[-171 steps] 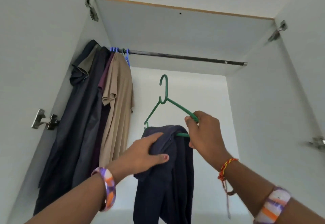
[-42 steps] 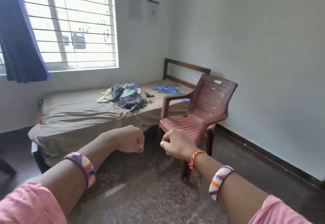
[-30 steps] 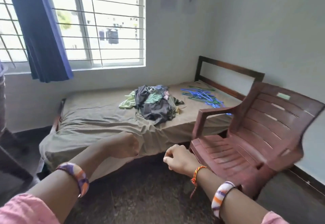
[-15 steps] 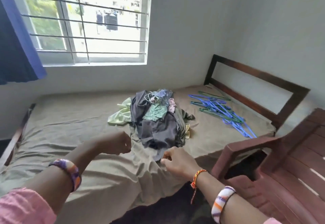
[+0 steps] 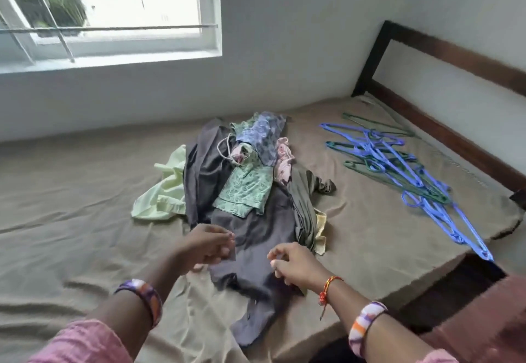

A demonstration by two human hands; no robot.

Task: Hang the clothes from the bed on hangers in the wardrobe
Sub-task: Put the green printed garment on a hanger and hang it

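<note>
A pile of clothes (image 5: 244, 186) lies in the middle of the bed (image 5: 71, 192): a dark grey garment (image 5: 256, 237) in front, with green patterned, pale green, blue and pink pieces behind it. Several blue and green hangers (image 5: 398, 169) lie on the sheet to the right. My left hand (image 5: 205, 246) has its fingers curled at the left edge of the dark grey garment; whether it pinches the cloth is unclear. My right hand (image 5: 293, 266) hovers over the same garment's lower part, its fingers loosely curled and holding nothing.
A dark wooden headboard (image 5: 455, 58) closes the bed's right end. A brown plastic chair (image 5: 484, 320) stands at the bed's near right corner. A barred window (image 5: 108, 12) is in the wall behind the bed.
I turned from the wardrobe, where I held a dark garment on a green hanger, and walked to the bed. Both hands have reached down to the dark grey garment.
</note>
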